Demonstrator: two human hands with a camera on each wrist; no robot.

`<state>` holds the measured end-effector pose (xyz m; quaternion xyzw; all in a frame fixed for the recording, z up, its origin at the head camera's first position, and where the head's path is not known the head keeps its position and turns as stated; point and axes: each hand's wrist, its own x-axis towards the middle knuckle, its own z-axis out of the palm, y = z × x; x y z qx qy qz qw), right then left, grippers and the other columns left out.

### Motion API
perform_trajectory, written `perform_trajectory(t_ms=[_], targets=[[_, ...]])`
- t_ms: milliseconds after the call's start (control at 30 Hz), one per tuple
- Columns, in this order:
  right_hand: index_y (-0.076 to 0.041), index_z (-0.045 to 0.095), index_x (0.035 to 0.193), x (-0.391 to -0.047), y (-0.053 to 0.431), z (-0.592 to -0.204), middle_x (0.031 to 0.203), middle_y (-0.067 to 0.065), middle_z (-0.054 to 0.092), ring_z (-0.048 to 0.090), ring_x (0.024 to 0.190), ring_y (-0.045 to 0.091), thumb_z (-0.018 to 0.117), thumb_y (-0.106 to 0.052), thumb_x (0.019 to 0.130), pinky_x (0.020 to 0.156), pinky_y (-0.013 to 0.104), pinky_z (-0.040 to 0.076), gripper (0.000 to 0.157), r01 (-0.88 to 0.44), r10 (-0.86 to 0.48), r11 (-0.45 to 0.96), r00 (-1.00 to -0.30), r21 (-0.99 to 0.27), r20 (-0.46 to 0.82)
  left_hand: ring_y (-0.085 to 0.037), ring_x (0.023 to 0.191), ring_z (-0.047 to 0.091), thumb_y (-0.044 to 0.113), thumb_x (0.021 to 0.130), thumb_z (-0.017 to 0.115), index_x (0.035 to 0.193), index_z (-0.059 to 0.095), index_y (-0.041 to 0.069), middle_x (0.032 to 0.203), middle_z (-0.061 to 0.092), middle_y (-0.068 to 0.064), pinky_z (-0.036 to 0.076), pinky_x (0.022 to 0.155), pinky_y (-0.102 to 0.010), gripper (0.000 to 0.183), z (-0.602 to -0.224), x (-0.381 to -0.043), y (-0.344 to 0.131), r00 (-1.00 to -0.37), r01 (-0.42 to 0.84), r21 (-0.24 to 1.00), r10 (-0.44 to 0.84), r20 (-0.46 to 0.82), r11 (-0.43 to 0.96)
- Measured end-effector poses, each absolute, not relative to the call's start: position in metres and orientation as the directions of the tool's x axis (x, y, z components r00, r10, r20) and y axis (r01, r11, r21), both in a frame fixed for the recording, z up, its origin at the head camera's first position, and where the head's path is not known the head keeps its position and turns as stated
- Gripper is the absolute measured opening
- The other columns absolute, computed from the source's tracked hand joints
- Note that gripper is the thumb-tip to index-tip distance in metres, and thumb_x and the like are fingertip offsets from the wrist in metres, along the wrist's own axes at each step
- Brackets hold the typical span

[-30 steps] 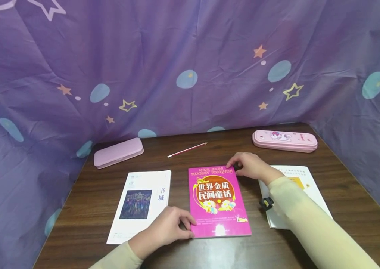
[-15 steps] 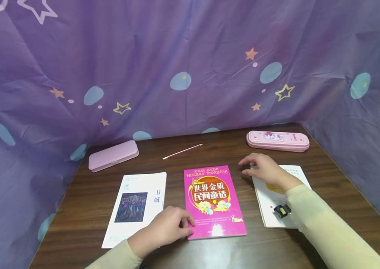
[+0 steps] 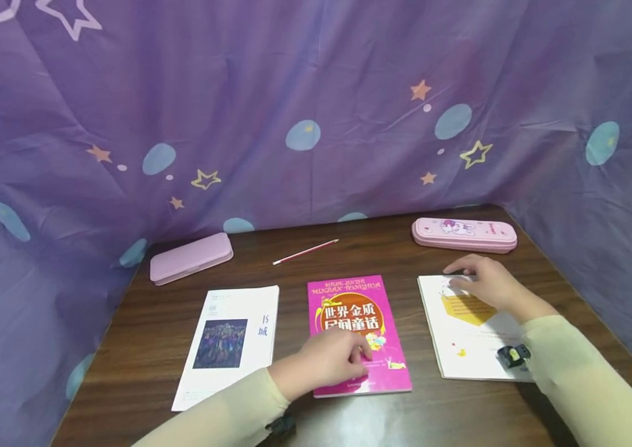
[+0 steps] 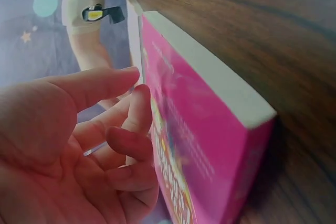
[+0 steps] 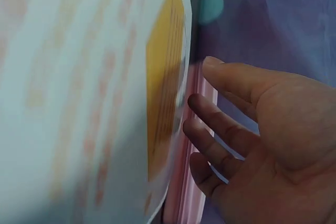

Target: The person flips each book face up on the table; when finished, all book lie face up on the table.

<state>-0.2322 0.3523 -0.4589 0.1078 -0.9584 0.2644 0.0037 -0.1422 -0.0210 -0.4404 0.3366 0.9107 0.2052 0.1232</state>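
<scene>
My left hand (image 3: 331,359) is over the lower part of a pink paperback book (image 3: 390,329), its fingers loosely bent with nothing held. In the left wrist view the fingertips are close to the pink cover (image 4: 205,114), and no page or edge lies between them. My right hand (image 3: 489,284) is over the upper part of a white book (image 3: 475,351) with a yellow patch on its cover. In the right wrist view those fingers (image 5: 226,124) are relaxed and spread, holding nothing. Both books lie flat on the table.
A white book (image 3: 260,366) with a dark picture lies left of the pink one. Behind are a plain pink pencil case (image 3: 191,257), a pencil (image 3: 305,252) and a pink pencil case with a rabbit (image 3: 464,235). A purple star-printed cloth (image 3: 249,124) hangs behind the wooden table (image 3: 143,329).
My right hand has left the pink book's top corner and moved right, over the white book. The left hand has moved from the pink book's lower left edge to over its cover.
</scene>
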Motion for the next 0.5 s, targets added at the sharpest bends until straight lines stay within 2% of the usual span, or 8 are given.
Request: perform_trajectory(t_ms=[133,233,367,500], targets=[[-0.009,0.071,0.124,-0.233,0.368,-0.455,0.134,0.025,0.063,0.058,0.121,0.048,0.072,-0.02,0.096,0.1,0.068,0.044,0.031,-0.119,-0.131,0.864,-0.991,-0.488,0.01,0.007,0.065,0.053,0.021,0.086,0.082,0.106,0.078,0.019,0.068,0.065,0.018,0.047,0.073,-0.015,0.021,-0.441,-0.146,-0.007,-0.726,0.581,0.472,0.684,-0.068,0.663],[-0.006,0.07,0.125,-0.235,0.382,-0.456,0.132,0.026,0.063,0.057,0.118,0.047,0.071,-0.02,0.096,0.098,0.067,0.044,0.033,-0.05,-0.07,0.882,-0.997,-0.469,-0.024,0.007,0.066,0.054,0.02,0.087,0.081,0.106,0.078,0.017,0.07,0.066,0.017,0.048,0.075,-0.015,0.02,-0.44,-0.148,0.003,-0.718,0.589,0.487,0.694,-0.05,0.645],[-0.005,0.069,0.126,-0.234,0.406,-0.464,0.124,0.023,0.065,0.057,0.108,0.039,0.071,-0.021,0.096,0.087,0.058,0.049,0.034,0.004,-0.03,0.887,-0.997,-0.462,-0.066,0.008,0.066,0.054,0.022,0.087,0.08,0.102,0.078,0.018,0.071,0.066,0.017,0.046,0.071,-0.012,0.016,-0.441,-0.148,0.018,-0.704,0.61,0.476,0.709,-0.042,0.633],[-0.007,0.071,0.124,-0.23,0.428,-0.472,0.119,0.02,0.068,0.059,0.104,0.035,0.072,-0.02,0.096,0.083,0.053,0.051,0.032,-0.013,-0.046,0.89,-0.997,-0.456,-0.061,0.008,0.066,0.052,0.024,0.087,0.08,0.1,0.078,0.022,0.072,0.066,0.019,0.042,0.065,-0.01,0.013,-0.443,-0.146,0.036,-0.693,0.628,0.449,0.719,-0.048,0.635]])
